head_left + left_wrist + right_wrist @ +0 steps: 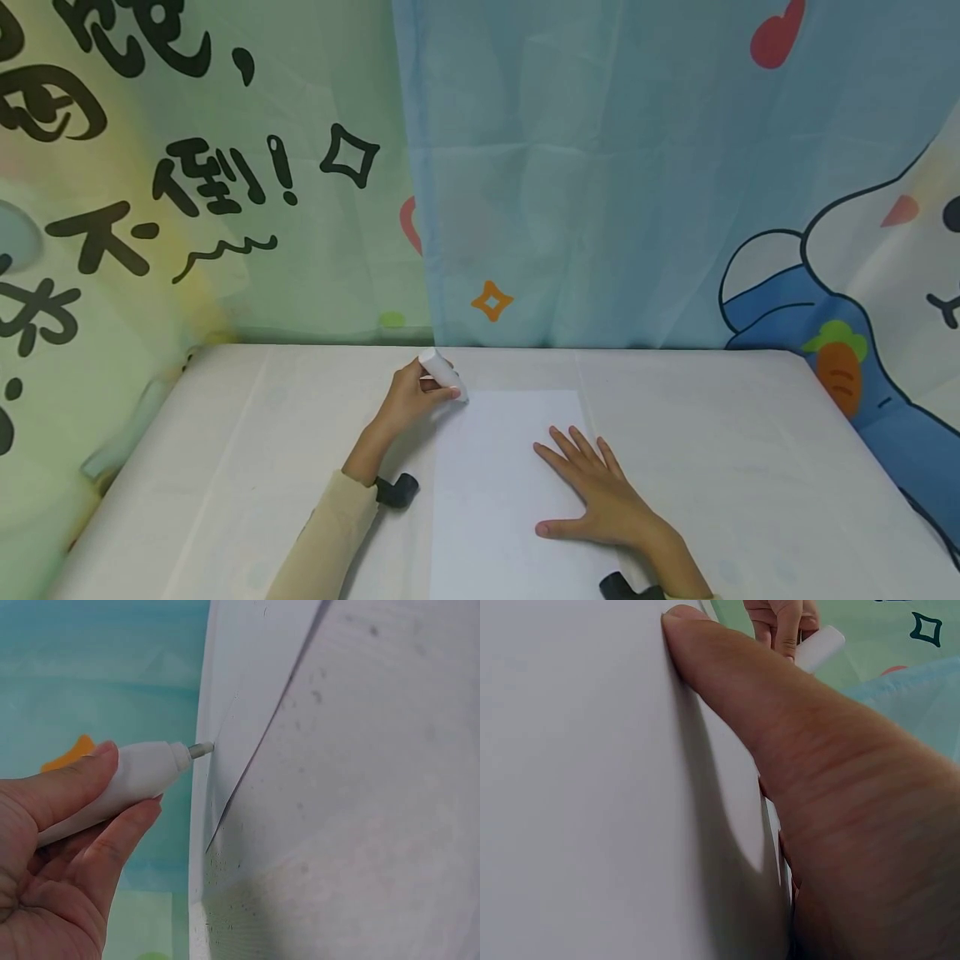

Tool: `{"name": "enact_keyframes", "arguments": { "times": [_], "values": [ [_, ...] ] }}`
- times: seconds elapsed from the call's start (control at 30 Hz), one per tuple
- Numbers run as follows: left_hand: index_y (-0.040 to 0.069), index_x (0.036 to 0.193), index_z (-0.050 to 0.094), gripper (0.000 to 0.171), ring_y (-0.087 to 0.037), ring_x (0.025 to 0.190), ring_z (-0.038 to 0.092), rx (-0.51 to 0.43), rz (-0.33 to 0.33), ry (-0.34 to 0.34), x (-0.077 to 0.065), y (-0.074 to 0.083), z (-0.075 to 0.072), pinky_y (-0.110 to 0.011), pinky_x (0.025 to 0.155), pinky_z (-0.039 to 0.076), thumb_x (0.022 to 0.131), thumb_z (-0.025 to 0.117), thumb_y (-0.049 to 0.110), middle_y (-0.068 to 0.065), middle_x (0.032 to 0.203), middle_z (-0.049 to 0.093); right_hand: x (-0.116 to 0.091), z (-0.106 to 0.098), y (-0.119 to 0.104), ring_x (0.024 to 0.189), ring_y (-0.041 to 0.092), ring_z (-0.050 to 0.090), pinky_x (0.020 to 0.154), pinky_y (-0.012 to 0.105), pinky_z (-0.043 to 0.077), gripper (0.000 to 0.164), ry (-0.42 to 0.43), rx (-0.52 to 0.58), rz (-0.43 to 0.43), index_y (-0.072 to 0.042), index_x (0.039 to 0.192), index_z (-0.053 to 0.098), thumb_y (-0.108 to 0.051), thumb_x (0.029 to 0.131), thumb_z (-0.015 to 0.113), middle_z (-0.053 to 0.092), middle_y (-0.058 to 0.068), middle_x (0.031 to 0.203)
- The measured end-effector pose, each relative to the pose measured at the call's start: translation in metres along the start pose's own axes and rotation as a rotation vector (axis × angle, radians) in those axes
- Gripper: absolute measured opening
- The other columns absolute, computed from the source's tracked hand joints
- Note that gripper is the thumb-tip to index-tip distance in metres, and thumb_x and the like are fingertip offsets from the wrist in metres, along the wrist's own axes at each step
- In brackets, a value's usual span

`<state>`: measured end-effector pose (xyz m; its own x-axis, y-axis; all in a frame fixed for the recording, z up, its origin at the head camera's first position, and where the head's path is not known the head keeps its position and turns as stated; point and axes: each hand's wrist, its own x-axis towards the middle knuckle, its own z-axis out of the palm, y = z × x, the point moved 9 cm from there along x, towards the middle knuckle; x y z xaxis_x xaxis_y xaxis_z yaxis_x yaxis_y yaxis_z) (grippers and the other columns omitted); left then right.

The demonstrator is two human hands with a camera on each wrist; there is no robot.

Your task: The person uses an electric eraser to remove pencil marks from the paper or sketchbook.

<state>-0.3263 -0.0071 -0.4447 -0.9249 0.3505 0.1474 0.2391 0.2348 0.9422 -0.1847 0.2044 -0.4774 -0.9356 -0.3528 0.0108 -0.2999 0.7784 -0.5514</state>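
White cloth covers the table point(750, 467), which runs back to a wall of hanging printed fabric. Nearest the person, two black wrist-mounted cameras point(397, 490) show at the cuffs, the left one beside a beige sleeve point(330, 533). A plain white rectangular sheet of paper point(487, 500) lies flat on the cloth in the middle of the table, its long side running away from the person.

The right hand point(600, 500) rests palm down on the sheet's right half, fingers straight and slightly spread, thumb held out to the left; the right wrist view shows the thumb point(727, 682) pressed flat against the paper.

Farther back, the left hand point(408, 398) grips a short white plastic pen-like tool point(442, 373) at the sheet's far left corner, fingers and thumb curled round its barrel. In the left wrist view the tool's small grey metal tip point(200, 749) meets the paper's edge, and that corner of the sheet lifts slightly off the cloth.

Behind the table hang a pale green curtain with black brush-style characters point(187, 183) and a light blue curtain with a cartoon rabbit, an orange carrot and a small orange star point(600, 183).
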Motion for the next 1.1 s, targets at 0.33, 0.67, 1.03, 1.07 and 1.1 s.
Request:
{"name": "enact_keyframes", "arguments": {
  "times": [0.33,0.67,1.03,1.07,1.1],
  "values": [
    [-0.009,0.112,0.057,0.034,-0.038,0.097,0.069,0.016,0.019,-0.002,0.0002,0.0013,0.0005,-0.031,0.079,0.058,0.082,0.073,-0.006,-0.026,0.106,0.065,-0.0004,-0.0015,-0.0016,0.147,0.039,0.012,0.115,0.060,-0.002,0.097,0.000,0.013,0.006,-0.018,0.149,0.041,-0.063,0.070,0.075,0.027,0.014,0.159],
    [-0.008,0.113,0.056,0.035,-0.038,0.097,0.069,0.018,0.006,-0.011,-0.0003,0.0013,0.0009,-0.032,0.080,0.058,0.082,0.074,-0.006,-0.026,0.105,0.065,-0.0002,-0.0012,-0.0012,0.147,0.039,0.012,0.115,0.060,-0.002,0.097,0.004,0.009,0.007,-0.018,0.149,0.041,-0.063,0.070,0.075,0.028,0.014,0.158],
    [-0.007,0.113,0.057,0.036,-0.037,0.095,0.069,0.025,-0.024,0.002,-0.0008,-0.0022,-0.0001,-0.033,0.079,0.058,0.082,0.075,-0.004,-0.025,0.105,0.066,-0.0009,-0.0022,-0.0021,0.147,0.039,0.013,0.115,0.060,0.000,0.097,0.008,0.000,0.000,-0.019,0.149,0.042,-0.064,0.070,0.075,0.028,0.014,0.158],
    [-0.007,0.113,0.057,0.036,-0.036,0.095,0.069,0.023,-0.030,0.003,-0.0007,-0.0030,-0.0003,-0.032,0.079,0.058,0.082,0.075,-0.003,-0.025,0.105,0.066,-0.0009,-0.0023,-0.0022,0.147,0.039,0.013,0.115,0.061,0.000,0.097,0.007,0.000,0.001,-0.019,0.148,0.042,-0.064,0.070,0.075,0.028,0.014,0.158],
    [-0.007,0.113,0.057,0.036,-0.036,0.095,0.069,0.020,-0.035,0.004,-0.0007,-0.0038,-0.0003,-0.033,0.079,0.058,0.082,0.075,-0.004,-0.025,0.105,0.066,-0.0009,-0.0023,-0.0023,0.147,0.039,0.013,0.115,0.061,0.000,0.097,0.006,0.000,0.002,-0.018,0.148,0.042,-0.064,0.070,0.075,0.028,0.014,0.158]
  ]
}}
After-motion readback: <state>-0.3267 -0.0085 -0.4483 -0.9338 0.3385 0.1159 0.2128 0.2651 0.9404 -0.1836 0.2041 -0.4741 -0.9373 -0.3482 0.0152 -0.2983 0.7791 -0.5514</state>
